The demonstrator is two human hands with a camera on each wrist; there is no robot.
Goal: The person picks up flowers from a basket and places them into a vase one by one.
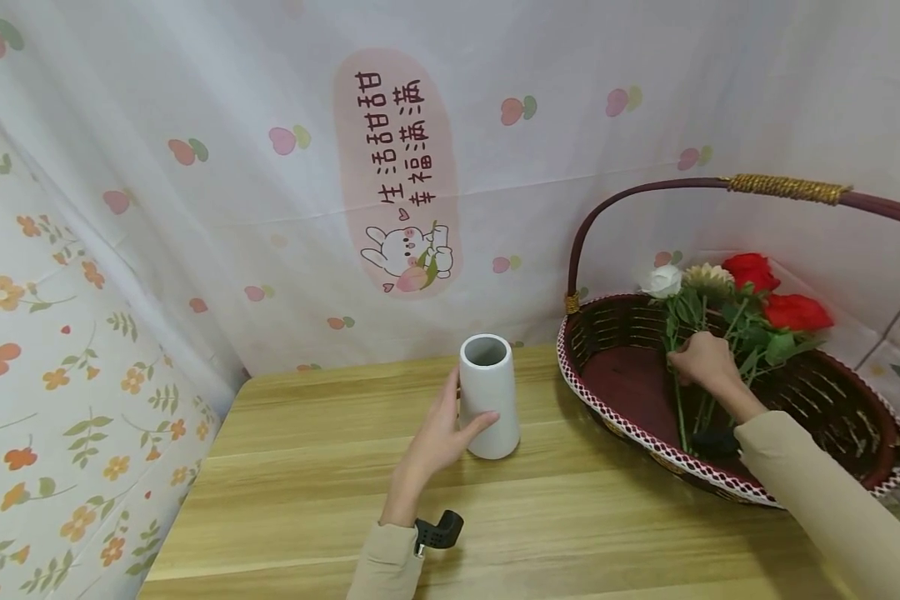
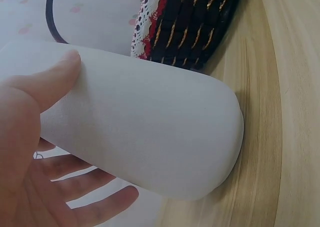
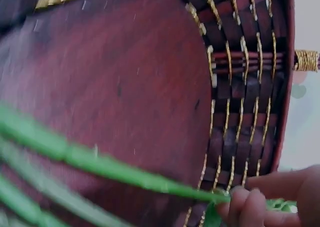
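Observation:
A white, tapering vase (image 1: 491, 408) stands upright on the wooden table. My left hand (image 1: 438, 433) holds it from the left side, thumb across the front and fingers behind; in the left wrist view the thumb lies along the smooth wall of the vase (image 2: 150, 122). On the right, my right hand (image 1: 708, 365) reaches into a dark woven basket (image 1: 622, 367) and pinches the green stem (image 3: 165, 184) of a flower, which leads up to a white rose (image 1: 663, 282). Beside it lie a cream flower (image 1: 708, 279) and red roses (image 1: 795, 312), their stems running down into the basket.
The basket's tall arched handle (image 1: 667, 185), bound with gold cord, rises over the flowers. White lace trim (image 1: 645, 446) edges the basket's rim. A patterned curtain (image 1: 270, 208) hangs behind the table (image 1: 307, 467).

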